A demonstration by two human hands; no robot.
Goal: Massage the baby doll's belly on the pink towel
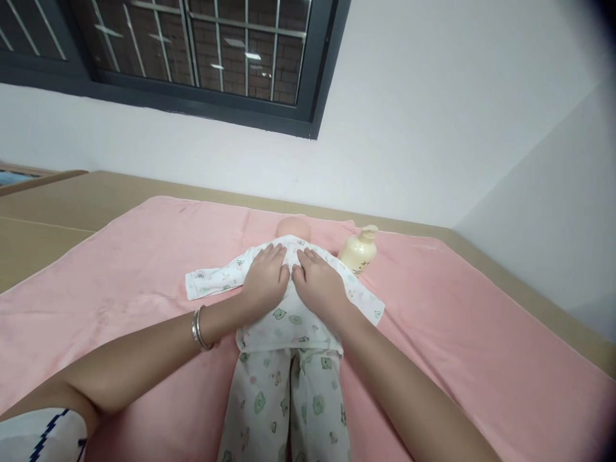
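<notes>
Your pink cloth (423, 321) spreads widest, over a tan surface (96, 192); on it, in the middle, lies the small dressed figure (283, 321), white patterned sleeves out to both sides, rounded head away from you; your left hand (265, 279) and right hand (320, 282) press flat on its upper torso, side by side, fingers narrowly spaced and gripping nothing; the pump bottle (359, 252) stands just beside its right-hand sleeve; silvery bangles (198, 328) circle your left wrist.
</notes>
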